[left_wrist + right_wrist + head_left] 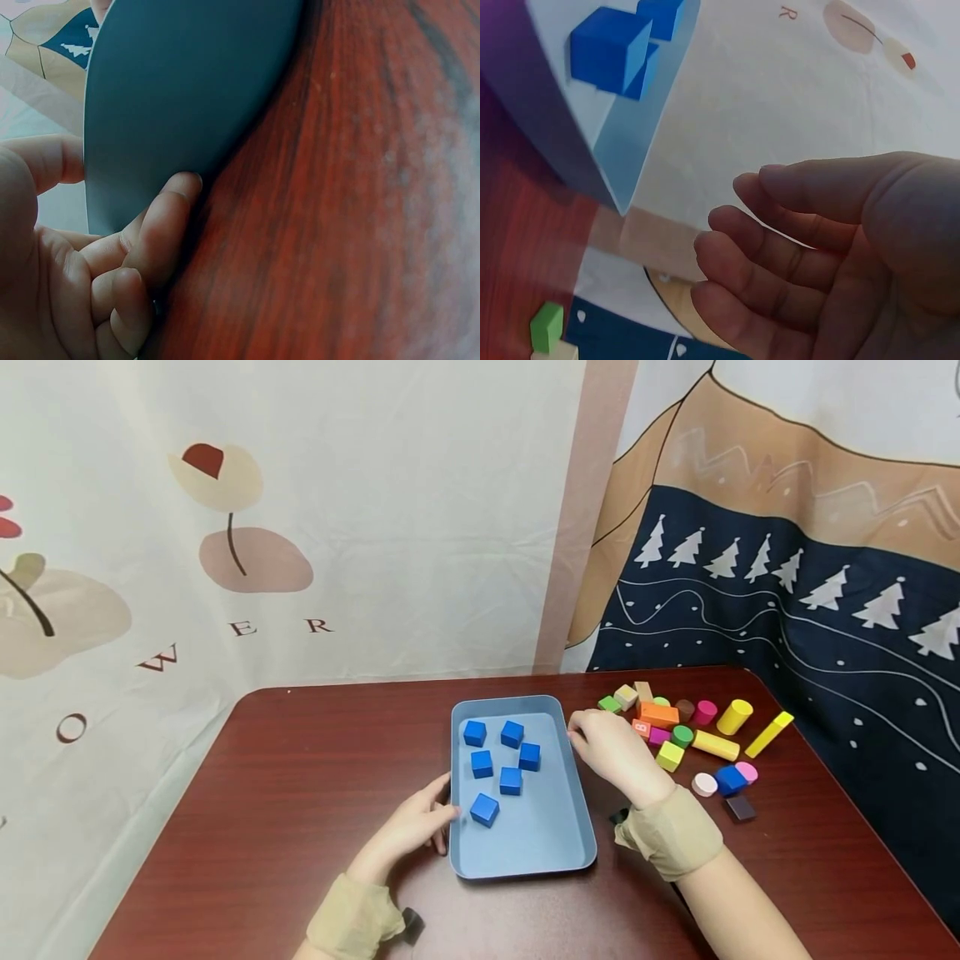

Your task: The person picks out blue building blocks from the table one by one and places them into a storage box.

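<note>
A blue tray (555,827) lies on the table, with several blue cubes (484,810) spread over its floor. My left hand (416,818) holds the tray's left side, thumb over the rim and fingers along the outer wall. In the left wrist view those fingers (161,225) lie low against the wall, close to the tabletop. Beside the tray's right rim is my right hand (618,752). Its fingers (742,262) are loosely bent with nothing between them, as the right wrist view shows, and the tray corner with blue cubes (611,49) is nearby.
Right of the right hand lies a loose group of blocks: an orange block (658,715), yellow cylinders (716,745), a green cylinder (682,736), a blue block (730,780) and a dark square piece (741,808). Printed cloth (420,527) hangs behind the wooden table (300,777).
</note>
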The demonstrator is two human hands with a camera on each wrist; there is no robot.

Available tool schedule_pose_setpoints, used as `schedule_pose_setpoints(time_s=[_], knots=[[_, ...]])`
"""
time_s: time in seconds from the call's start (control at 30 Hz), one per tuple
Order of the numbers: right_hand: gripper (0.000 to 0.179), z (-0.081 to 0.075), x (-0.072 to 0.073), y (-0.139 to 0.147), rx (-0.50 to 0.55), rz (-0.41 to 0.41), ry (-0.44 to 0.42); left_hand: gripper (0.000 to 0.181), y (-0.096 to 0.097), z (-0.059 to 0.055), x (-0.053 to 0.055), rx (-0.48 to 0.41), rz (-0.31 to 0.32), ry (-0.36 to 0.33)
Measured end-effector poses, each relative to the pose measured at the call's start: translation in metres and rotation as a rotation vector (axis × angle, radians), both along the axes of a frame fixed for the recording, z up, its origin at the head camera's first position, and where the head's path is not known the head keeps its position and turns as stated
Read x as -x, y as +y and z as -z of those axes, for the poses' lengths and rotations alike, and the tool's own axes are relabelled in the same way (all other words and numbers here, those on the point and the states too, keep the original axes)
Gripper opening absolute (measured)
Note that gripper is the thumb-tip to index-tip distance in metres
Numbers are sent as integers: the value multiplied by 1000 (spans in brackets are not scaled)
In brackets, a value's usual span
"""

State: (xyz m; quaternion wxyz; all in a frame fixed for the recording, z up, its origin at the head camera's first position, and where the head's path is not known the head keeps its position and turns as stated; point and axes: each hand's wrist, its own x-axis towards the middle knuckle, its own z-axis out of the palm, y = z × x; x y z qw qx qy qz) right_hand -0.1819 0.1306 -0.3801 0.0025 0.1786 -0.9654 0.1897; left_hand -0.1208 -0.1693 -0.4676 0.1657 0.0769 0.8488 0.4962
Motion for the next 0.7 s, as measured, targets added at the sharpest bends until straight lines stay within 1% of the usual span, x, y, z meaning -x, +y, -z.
schedule_pose_setpoints(time_s=[0.2,0.4,0.7], knots=[[8,0,-3,16,-1,25,27,65,0,1,0,-9,0,0],[9,-2,-7,32,-2,67,27,65,1,3,-1,-19,8,-6],[12,0,-16,60,36,138,32,65,0,2,0,-13,-3,-6]])
